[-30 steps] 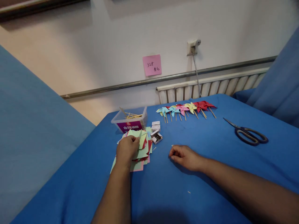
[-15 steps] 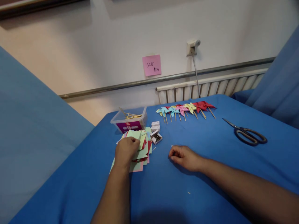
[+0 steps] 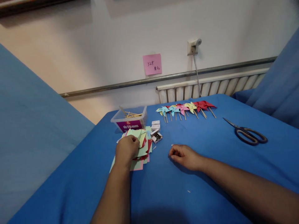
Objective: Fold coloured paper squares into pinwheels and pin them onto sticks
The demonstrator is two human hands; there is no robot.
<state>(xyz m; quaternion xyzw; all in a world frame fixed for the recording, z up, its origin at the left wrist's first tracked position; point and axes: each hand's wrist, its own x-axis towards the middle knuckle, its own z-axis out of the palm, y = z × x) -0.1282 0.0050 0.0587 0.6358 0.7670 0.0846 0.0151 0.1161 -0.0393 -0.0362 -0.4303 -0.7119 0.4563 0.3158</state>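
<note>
My left hand (image 3: 127,147) is over a loose stack of coloured paper (image 3: 137,165), its fingers closed on a pale green sheet (image 3: 135,133) at the top. Red, yellow and pink sheets show under it. My right hand (image 3: 184,156) rests on the blue cloth to the right, fingers curled together. A tiny pale, shiny tip pokes out by its index finger; too small to name. Between the hands lies an opened small white box (image 3: 156,137) of dark metal pins, with more small white boxes (image 3: 155,125) behind it.
A clear plastic tub (image 3: 129,119) of wooden sticks stands behind the paper. Several paper pinwheels (image 3: 183,109) lie in a row along the back. Black-handled scissors (image 3: 249,133) lie at the right. Blue curtains hang on both sides; a radiator (image 3: 210,85) lines the wall.
The top pale green sheet has shifted slightly under my left hand's fingers. My right hand stays in place.
</note>
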